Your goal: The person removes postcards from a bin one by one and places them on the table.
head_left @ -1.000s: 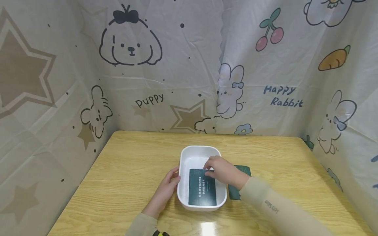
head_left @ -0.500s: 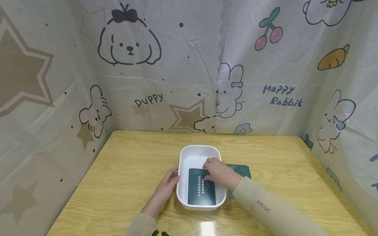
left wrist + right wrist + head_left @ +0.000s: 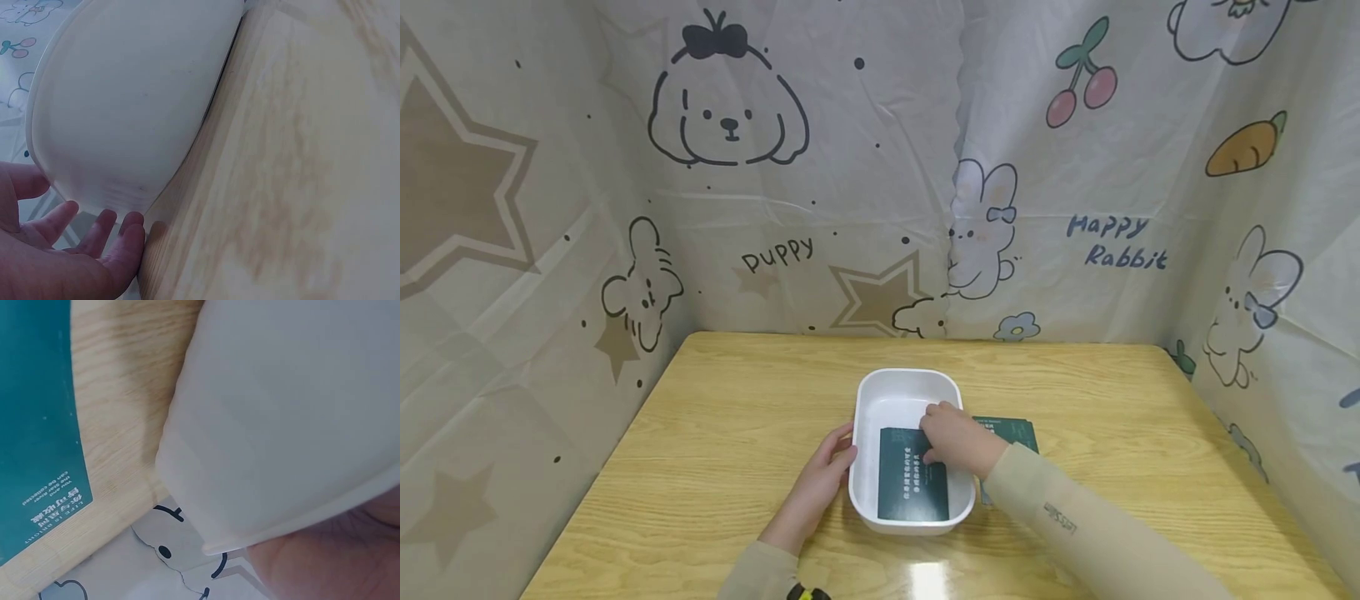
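Note:
In the head view, a white plastic box [image 3: 867,500] stands on the table with a dark green printed card [image 3: 898,492] lying flat in its near part. My left hand [image 3: 827,471] steadies the box from the left; in the left wrist view, the fingers [image 3: 103,225] touch its outer wall and the thumb is near the rim. My right hand [image 3: 958,437] reaches over the right rim, bent fingers at the card's far right corner and thumb on its face. Whether it pinches the card is hidden. More green cards [image 3: 1011,431] lie right of the box, partly under the right forearm.
The box and cards are on a wood-grain table [image 3: 760,400]. A printed cloth [image 3: 820,192] hangs behind and along both sides. The right wrist view shows a green card [image 3: 37,425] on the table close beside the box's outer wall.
My right hand has come slightly lower and its fingers have drawn in closer at the card's corner. The card, box and left hand have stayed in place.

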`<state>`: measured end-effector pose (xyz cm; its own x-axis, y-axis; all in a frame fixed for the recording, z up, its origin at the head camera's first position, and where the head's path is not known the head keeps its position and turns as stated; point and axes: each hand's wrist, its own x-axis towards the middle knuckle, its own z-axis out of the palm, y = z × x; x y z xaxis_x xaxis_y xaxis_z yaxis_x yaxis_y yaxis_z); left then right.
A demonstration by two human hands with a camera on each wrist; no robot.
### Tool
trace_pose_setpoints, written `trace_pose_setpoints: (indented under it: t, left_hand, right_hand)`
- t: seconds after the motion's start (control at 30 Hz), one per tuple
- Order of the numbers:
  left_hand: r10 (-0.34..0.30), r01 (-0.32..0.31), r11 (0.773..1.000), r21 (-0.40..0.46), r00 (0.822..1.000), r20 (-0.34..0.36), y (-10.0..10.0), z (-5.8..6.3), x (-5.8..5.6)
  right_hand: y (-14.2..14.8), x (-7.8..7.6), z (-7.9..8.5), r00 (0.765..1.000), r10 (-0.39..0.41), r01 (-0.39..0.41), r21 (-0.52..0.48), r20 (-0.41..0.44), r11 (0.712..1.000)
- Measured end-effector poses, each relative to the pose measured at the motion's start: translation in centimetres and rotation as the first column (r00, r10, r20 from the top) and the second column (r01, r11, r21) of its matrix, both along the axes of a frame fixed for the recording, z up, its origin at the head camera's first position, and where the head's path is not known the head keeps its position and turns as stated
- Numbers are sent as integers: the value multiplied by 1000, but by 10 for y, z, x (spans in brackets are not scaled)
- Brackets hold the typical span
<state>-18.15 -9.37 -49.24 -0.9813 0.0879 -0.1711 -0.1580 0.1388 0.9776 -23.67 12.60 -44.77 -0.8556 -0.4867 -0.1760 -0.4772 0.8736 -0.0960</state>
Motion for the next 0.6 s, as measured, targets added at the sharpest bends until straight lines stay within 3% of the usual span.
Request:
trace_pose_setpoints:
  t: [0.6]
  left_hand:
    - [-6,6,1000,-4,1000,-7,-1,1,1]
  right_hand:
    - [-3,-2,0,1000,-17,17,20,9,1000]
